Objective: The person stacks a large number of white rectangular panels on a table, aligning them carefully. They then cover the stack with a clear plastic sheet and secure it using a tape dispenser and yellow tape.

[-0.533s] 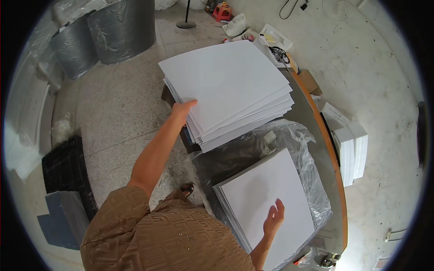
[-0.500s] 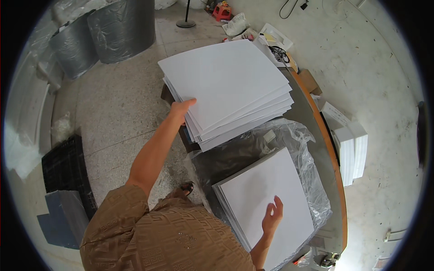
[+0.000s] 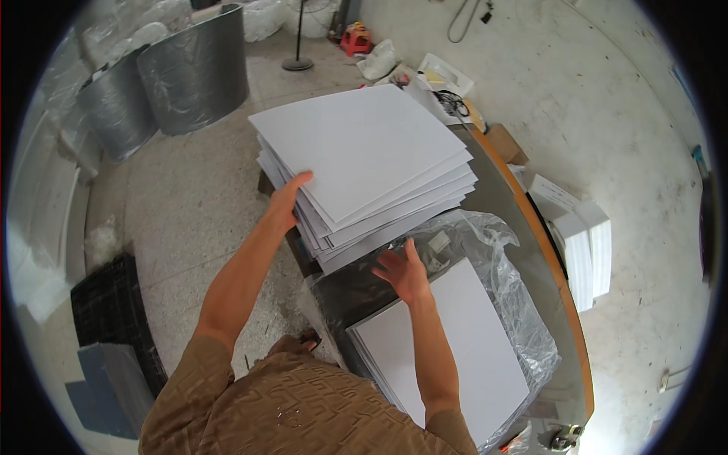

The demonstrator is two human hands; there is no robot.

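A tall, uneven stack of large white sheets (image 3: 364, 152) lies at the far end of the table, its layers fanned along the near side. My left hand (image 3: 287, 203) grips the stack's left edge, thumb on top and fingers hidden below. Just short of the stack's near edge, my right hand (image 3: 404, 274) is in the air with fingers spread and nothing in them. Beneath my right forearm is a second, neater stack of white sheets (image 3: 478, 341), resting on clear plastic wrap (image 3: 523, 318) with a dark surface showing through.
The table's curved orange edge (image 3: 542, 235) runs along the right. Beyond it, white stacked boards (image 3: 588, 258) lean near the wall. Silver wrapped curved panels (image 3: 197, 72) stand at the back left. A black crate (image 3: 117, 311) and a red stool (image 3: 355, 39) are on the floor.
My right hand has moved away from over the nearer stack, forward and left toward the far stack, its fingers spreading. My left hand keeps its hold. The whole view has shifted slightly.
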